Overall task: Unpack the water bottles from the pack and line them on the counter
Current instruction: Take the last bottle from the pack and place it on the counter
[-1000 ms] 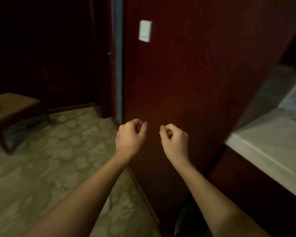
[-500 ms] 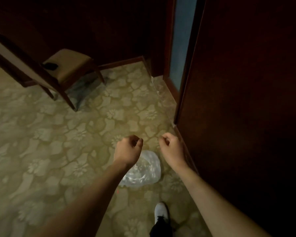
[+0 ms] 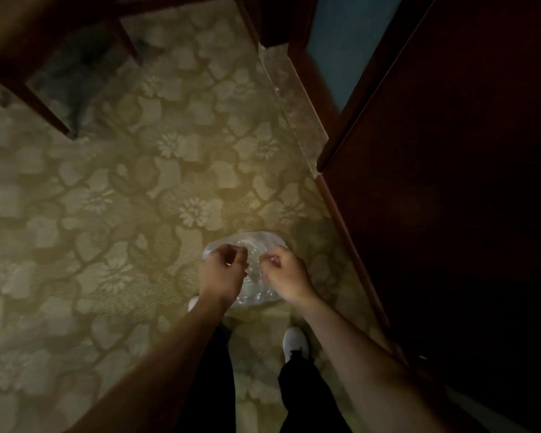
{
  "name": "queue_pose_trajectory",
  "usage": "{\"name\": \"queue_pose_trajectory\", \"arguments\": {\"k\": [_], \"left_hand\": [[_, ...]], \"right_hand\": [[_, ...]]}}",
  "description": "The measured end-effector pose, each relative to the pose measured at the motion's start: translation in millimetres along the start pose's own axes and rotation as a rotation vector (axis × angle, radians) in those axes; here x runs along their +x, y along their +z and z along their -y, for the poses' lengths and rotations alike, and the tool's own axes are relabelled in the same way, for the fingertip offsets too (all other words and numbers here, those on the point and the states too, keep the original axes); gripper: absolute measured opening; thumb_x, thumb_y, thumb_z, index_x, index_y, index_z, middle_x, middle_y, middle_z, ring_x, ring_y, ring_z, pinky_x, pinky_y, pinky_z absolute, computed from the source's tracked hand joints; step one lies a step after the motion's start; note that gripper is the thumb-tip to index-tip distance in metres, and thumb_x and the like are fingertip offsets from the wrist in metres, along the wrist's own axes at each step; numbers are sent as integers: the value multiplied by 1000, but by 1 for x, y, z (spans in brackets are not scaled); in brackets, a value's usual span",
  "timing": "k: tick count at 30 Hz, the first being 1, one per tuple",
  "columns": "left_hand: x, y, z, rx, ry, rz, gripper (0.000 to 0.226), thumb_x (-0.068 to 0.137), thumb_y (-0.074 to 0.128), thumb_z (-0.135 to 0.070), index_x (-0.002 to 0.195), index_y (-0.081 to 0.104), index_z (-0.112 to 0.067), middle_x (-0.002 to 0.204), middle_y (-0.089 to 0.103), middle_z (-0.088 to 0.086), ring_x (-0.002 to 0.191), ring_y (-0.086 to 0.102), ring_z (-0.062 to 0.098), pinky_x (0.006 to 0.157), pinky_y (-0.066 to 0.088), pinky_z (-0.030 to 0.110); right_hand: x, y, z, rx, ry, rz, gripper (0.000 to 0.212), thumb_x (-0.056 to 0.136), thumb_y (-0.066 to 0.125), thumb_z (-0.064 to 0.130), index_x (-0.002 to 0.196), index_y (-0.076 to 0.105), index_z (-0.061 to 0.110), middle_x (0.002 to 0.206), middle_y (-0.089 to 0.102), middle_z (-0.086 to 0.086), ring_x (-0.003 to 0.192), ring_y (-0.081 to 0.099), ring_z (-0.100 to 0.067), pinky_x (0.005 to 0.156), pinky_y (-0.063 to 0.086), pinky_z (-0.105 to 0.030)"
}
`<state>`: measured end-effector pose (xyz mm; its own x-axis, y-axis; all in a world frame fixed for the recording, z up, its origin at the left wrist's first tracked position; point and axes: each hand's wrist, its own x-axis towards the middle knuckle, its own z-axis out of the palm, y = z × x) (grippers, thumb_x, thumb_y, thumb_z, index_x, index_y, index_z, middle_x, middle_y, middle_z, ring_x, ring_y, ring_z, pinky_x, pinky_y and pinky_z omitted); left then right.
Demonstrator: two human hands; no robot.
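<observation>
A pack of water bottles [image 3: 253, 242] in clear shiny plastic wrap lies on the patterned carpet just in front of my feet. Both hands hang over it and cover much of it. My left hand [image 3: 222, 276] is over the pack's left half with its fingers curled in. Over the right half, my right hand [image 3: 286, 279] is curled the same way. Nothing shows inside either hand, and I cannot tell whether the fingers touch the wrap. No single bottle can be made out, and no counter is in view.
A dark red wooden panel [image 3: 450, 214] runs along the right, close to the pack. Dark chair legs [image 3: 44, 110] stand at the upper left. My white shoes [image 3: 295, 342] are right behind the pack. Floral carpet [image 3: 122, 207] spreads to the left.
The view has tipped from the wall and counter down to the floor. Both curled hands have dropped toward the pack and now sit over it.
</observation>
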<state>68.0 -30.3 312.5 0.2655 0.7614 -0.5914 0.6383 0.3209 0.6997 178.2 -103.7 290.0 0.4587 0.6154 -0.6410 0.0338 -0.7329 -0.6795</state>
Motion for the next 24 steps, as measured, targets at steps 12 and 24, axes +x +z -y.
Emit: {"name": "queue_pose_trajectory", "arguments": {"k": [12,24], "left_hand": [[187,42,212,54,-273,87,17,95,57,-38,80,65,-41,88,75,-4,84,73,21,82,60,49],[312,74,302,101,-275,77,30,90,50,-21,112,71,-20,97,76,3,86,73,22,78,59,35]], "right_hand": [[201,170,-134,-67,221,18,17,96,54,17,108,64,9,108,69,-9,97,63,-23,78,47,-30],[356,307,-273,-335,273,432,34,89,56,38,104,63,8,97,63,-10,94,59,-25,73,43,-29]]}}
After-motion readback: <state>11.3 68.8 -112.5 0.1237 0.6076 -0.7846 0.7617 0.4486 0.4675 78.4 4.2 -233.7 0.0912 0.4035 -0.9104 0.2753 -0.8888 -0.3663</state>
